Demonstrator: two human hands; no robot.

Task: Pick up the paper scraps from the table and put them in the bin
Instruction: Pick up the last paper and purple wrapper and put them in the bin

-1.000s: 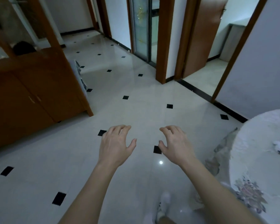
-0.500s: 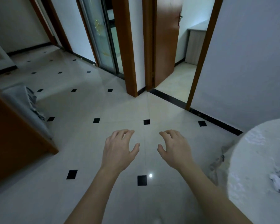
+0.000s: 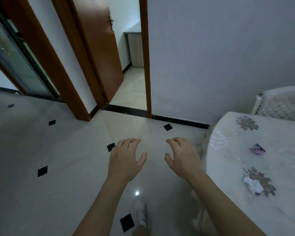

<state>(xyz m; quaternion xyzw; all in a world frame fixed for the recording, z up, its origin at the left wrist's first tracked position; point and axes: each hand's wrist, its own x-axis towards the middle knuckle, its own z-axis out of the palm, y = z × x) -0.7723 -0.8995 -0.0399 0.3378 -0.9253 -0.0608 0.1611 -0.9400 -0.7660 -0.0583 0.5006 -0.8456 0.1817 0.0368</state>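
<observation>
Paper scraps (image 3: 253, 184) lie on the table (image 3: 228, 167) at the far right of a dim room. From the left: a glass sliding door (image 3: 15, 65), then an open wooden door (image 3: 99, 48), above a pale tiled floor (image 3: 58, 150). In the middle, the left hand (image 3: 124, 160) and right hand (image 3: 182, 159) hover palm-down over the floor, side by side, fingers spread and loosely curled, holding nothing. Right of them, the round table wears a white flowered cloth. On it, well apart, sit a crumpled purple scrap (image 3: 257, 149), farther off, and a crumpled white scrap (image 3: 253, 184), nearer. Both are probably feather-light and soft; a gentle pinch around each wad should do. No bin is in view, so its contents cannot be told
</observation>
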